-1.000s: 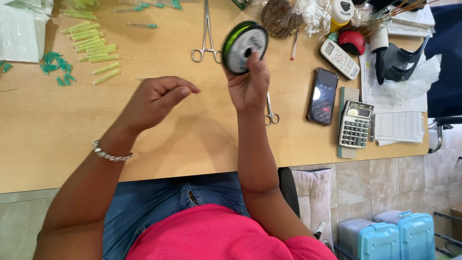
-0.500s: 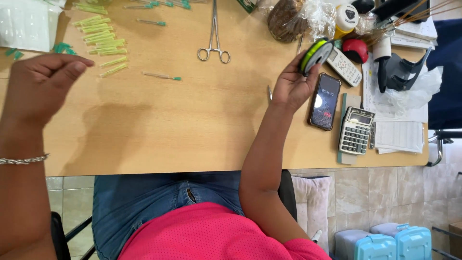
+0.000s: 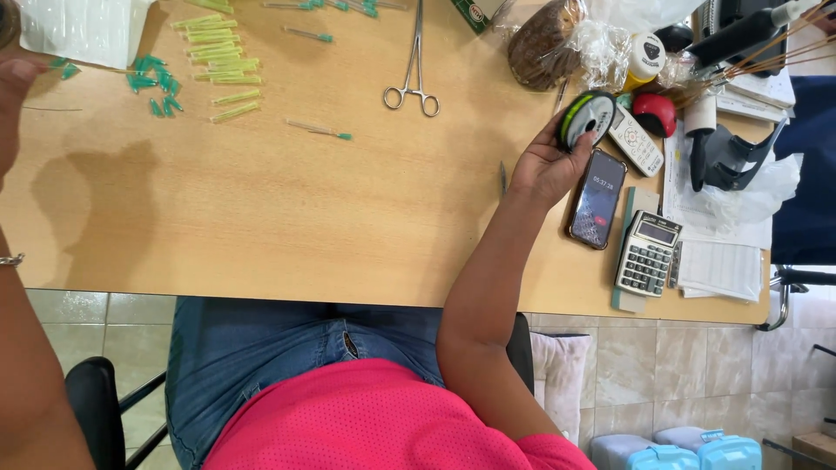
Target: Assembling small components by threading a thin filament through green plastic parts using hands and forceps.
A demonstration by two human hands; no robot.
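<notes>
**Spool held at the desk's right side, thread end drawn far left**

Nearest the body, the right hand (image 3: 547, 165) rests on the wooden table (image 3: 261, 218) at about 2 o'clock, fingers curled around a green-and-black spool (image 3: 587, 117) of thin line. The spool stands on its edge, just beside a white remote (image 3: 636, 141) and above a black phone (image 3: 597, 198); a grey calculator (image 3: 647, 253) lies at 3 o'clock from the phone. To do this well, I judge the spool should be gripped by its rim loosely enough to turn, with the line kept low over the table so it does not catch on the clutter around it.

The left hand (image 3: 16, 96) is at the far left edge, about 10 o'clock, mostly cut off by the frame. It looks closed, possibly pinching something fine, but I cannot tell what it holds.

Farther out, green-capped needles (image 3: 155, 77) and pale yellow-green tubes (image 3: 218, 65) lie scattered near 11 o'clock, and steel scissor-like forceps (image 3: 413, 83) lie at 12 o'clock.
</notes>
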